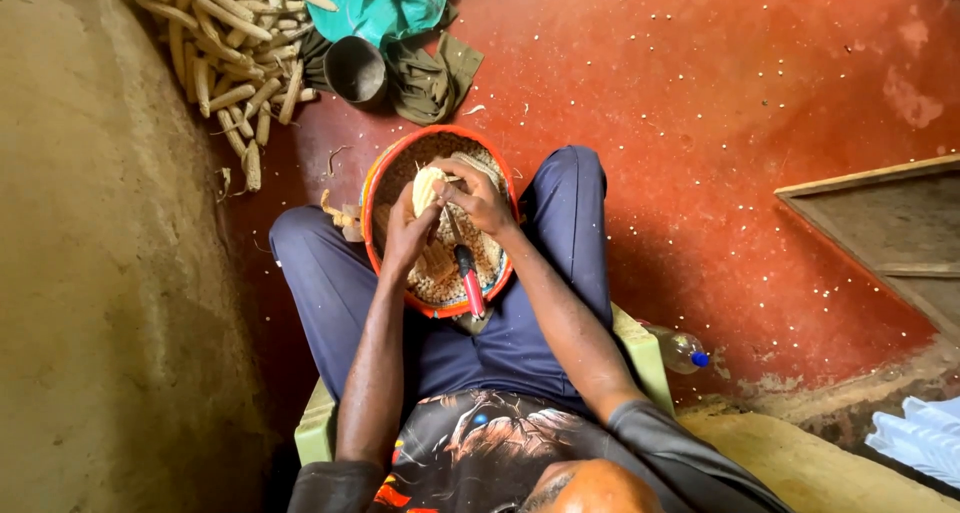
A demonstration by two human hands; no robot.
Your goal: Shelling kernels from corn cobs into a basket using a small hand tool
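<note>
A round woven basket with an orange rim (372,188) rests on my lap, holding loose pale maize kernels and a stripped cob. My left hand (404,235) and my right hand (478,198) both grip a pale maize cob (427,186) over the basket. A tool with a red and black handle (469,281) lies in the basket under my right wrist, pointing toward my body. I cannot tell whether either hand holds it.
A pile of dry maize cobs (232,43) lies at the top left by the earthen wall. A dark metal cup (354,69), teal and olive cloths, a plastic bottle (684,351), a wooden frame (880,223) and scattered kernels lie on the red floor.
</note>
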